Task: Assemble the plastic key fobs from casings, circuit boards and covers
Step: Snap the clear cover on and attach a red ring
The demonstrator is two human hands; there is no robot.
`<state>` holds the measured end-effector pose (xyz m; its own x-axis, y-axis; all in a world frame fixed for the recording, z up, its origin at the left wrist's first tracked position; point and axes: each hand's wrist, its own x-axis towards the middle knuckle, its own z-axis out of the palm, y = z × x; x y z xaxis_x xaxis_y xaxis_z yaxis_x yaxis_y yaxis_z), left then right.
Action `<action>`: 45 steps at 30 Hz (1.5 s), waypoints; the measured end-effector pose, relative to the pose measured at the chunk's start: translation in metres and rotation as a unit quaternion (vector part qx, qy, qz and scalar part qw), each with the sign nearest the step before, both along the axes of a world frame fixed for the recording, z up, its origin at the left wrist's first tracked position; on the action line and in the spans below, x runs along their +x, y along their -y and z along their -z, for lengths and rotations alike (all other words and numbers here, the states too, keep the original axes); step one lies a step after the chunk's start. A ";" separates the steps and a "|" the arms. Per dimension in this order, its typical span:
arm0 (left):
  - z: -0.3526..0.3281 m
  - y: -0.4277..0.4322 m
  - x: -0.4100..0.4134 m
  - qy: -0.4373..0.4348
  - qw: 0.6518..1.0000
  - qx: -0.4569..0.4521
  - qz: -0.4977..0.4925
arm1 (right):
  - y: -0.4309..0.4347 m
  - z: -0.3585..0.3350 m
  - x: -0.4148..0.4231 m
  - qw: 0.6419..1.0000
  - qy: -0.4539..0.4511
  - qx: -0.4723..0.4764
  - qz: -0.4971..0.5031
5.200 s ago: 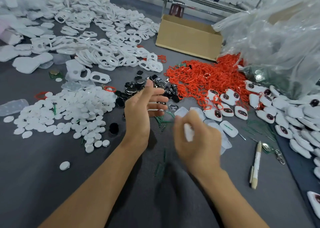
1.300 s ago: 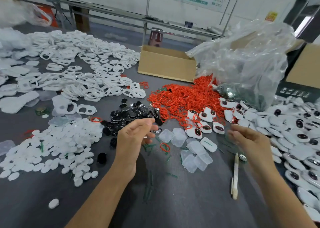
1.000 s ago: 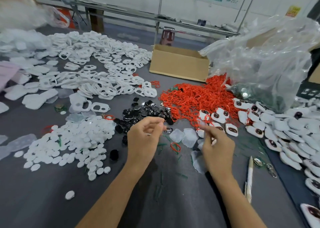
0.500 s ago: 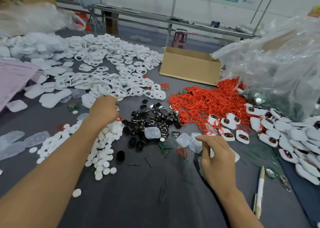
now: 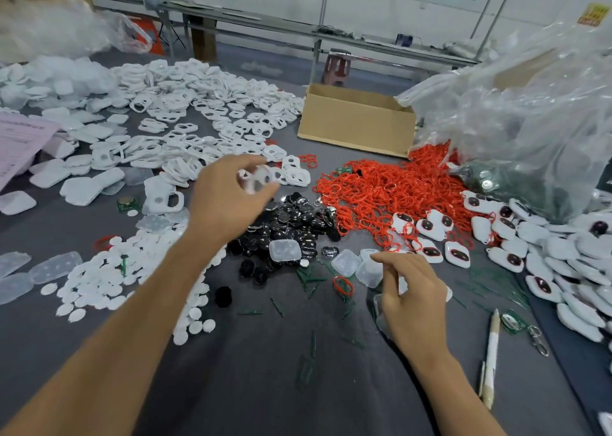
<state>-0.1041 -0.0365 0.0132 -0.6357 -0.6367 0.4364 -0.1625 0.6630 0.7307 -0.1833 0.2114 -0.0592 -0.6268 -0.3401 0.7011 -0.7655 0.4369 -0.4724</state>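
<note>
White casing (image 5: 258,178), blurred, is pinched by the left hand (image 5: 228,200) at mid-frame, above the black parts pile (image 5: 291,223). Right hand (image 5: 410,289) is held lower right of centre, fingers loosely curled over clear covers (image 5: 346,261), partly hiding them; grip cannot be told. Red rings (image 5: 381,187) are heaped right of centre, cardboard box (image 5: 357,120) behind, finished fobs (image 5: 457,253) and plastic bag (image 5: 530,120) at right, pen (image 5: 490,359) lower right.

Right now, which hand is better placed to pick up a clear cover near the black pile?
Right. The right hand hovers with loosely curled fingers just beside the clear covers; the left hand is raised farther away and pinches a white casing.
</note>
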 end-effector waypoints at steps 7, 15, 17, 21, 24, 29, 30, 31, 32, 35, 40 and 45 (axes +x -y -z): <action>0.042 -0.108 0.007 -0.088 0.952 0.256 0.141 | -0.002 -0.007 0.008 0.999 0.024 0.004 -0.027; 0.059 -0.128 0.013 -0.082 0.902 0.391 0.165 | 0.007 -0.009 0.022 0.990 0.042 0.040 -0.128; 0.063 -0.126 0.014 -0.067 0.898 0.405 0.159 | 0.007 -0.009 0.022 0.988 0.066 0.016 -0.137; 0.068 -0.120 0.016 -0.014 0.949 0.284 0.139 | 0.002 -0.016 0.007 0.998 0.037 -0.025 -0.046; 0.067 -0.122 0.015 0.007 0.971 0.188 0.147 | -0.006 -0.023 -0.015 0.997 0.009 0.028 0.070; 0.066 -0.123 0.012 0.001 0.967 0.201 0.156 | -0.004 -0.027 -0.053 0.957 0.053 0.268 0.100; 0.066 -0.122 0.012 -0.003 0.964 0.210 0.160 | -0.002 -0.027 -0.057 0.947 0.061 0.297 0.101; 0.066 -0.122 0.013 -0.006 0.962 0.219 0.163 | -0.001 -0.027 -0.060 0.942 0.062 0.312 0.105; 0.066 -0.121 0.013 -0.008 0.960 0.226 0.163 | 0.000 -0.027 -0.060 0.942 0.055 0.311 0.111; 0.065 -0.120 0.013 -0.020 0.957 0.248 0.147 | -0.002 -0.028 -0.048 0.975 0.052 0.205 0.073; 0.061 -0.122 0.010 -0.070 0.955 0.260 0.128 | 0.006 -0.036 -0.003 0.982 0.155 0.031 -0.101; 0.061 -0.122 0.010 -0.083 0.961 0.229 0.131 | 0.010 -0.032 0.016 0.964 0.230 -0.001 -0.134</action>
